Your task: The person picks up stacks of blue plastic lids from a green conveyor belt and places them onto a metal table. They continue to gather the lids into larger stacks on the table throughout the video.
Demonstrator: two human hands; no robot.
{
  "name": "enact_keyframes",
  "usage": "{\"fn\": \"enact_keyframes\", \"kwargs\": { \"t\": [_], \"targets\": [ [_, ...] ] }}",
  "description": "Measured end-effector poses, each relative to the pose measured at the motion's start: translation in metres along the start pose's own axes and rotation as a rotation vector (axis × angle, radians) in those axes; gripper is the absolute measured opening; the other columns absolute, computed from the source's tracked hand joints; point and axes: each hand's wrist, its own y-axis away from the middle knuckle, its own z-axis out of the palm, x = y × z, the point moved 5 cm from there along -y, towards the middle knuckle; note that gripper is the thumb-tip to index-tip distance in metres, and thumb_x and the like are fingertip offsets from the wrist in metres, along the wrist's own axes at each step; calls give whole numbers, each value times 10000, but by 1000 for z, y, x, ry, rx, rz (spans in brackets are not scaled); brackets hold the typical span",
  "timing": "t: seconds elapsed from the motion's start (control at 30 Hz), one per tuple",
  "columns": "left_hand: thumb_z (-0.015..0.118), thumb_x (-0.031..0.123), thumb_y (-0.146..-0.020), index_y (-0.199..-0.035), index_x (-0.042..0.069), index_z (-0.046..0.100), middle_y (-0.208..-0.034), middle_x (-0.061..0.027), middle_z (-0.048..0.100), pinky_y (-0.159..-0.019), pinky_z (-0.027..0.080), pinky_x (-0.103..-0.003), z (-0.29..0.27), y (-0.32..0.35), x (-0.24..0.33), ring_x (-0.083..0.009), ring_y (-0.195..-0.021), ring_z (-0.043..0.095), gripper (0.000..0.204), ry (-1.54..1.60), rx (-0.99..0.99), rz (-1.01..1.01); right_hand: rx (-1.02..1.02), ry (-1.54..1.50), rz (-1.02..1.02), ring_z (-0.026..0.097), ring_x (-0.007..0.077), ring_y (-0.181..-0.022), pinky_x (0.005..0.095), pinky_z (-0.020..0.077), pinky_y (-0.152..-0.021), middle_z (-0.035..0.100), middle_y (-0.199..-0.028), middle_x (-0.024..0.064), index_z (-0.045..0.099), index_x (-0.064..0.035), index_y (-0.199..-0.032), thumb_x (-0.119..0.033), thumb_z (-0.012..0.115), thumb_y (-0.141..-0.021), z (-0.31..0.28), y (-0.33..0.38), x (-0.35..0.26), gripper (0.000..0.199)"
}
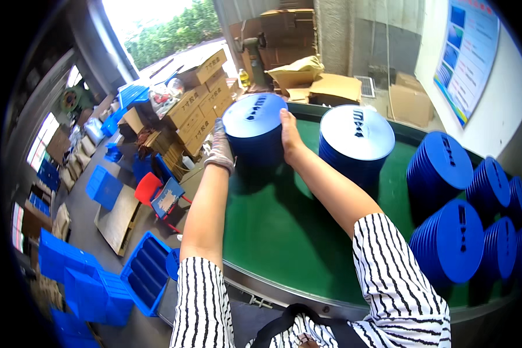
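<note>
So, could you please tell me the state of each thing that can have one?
Left hand: gloved, against the clasped stack's left side.
Right hand: bare, against its right side.
Clasped blue stack: upright, between both hands.
Neighbouring blue stack: upright, on the green table.
Cardboard box: open.
Blue crate: open.
Red chair: upright.

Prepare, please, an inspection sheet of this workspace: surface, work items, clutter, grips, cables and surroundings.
Surface: green tabletop, smooth-looking.
Work items: blue ribbed stack at its far left; more stacks to the right.
Clutter: blue crates and a red chair at left.
Grips: left grip gloved, right grip bare, clasping the far-left stack from opposite sides.
Cables: nothing clearly seen.
Surroundings: cardboard boxes at upper left; poster at upper right.
</note>
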Motion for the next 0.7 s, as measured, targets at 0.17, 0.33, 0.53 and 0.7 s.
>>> {"fn": "enact_keyframes", "kwargs": {
  "t": [0.17, 0.33, 0.53, 0.7],
  "targets": [
    [316, 526, -903, -1306, 86, 390, -1325, -98, 429, -1023, 293, -379, 41, 49, 20, -256, -1179, 421, 601, 93, -90, 169, 96, 163, -219, 251, 338, -1281, 407, 183, -1053, 301, -1382, 173, 302, -75, -1347, -500, 404, -875, 5, 63, -61, 643],
    [316, 446, -928, -1213, 43, 456, -1206, -104, 518, -968, 356, -357, 105, 82, 59, -222, -1111, 478, 513, 65, -366, 267, 124, 196, -466, 251, 346, -1280, 390, 190, -1053, 290, -1366, 229, 302, 16, -1323, -497, 373, -894, -7, 112, -157, 673],
    [375, 481, -899, -1207, 53, 467, -1175, -132, 530, -917, 381, -463, 194, 104, 28, -278, -1094, 472, 535, 100, -476, 84, -71, -238, -311, 507, 280, -1082, 412, 423, -907, 495, -1193, 161, 417, 2, -1198, -501, 348, -911, -80, 133, -232, 584],
    [324, 595, -868, -1270, 88, 422, -1242, -117, 480, -979, 306, -489, 228, 113, -17, -304, -1127, 435, 654, 90, -479, -48, 9, -220, -236, 472, 265, -1140, 362, 373, -966, 476, -1256, 153, 402, -5, -1263, -534, 237, -919, -131, 146, -243, 653]
  ]
}}
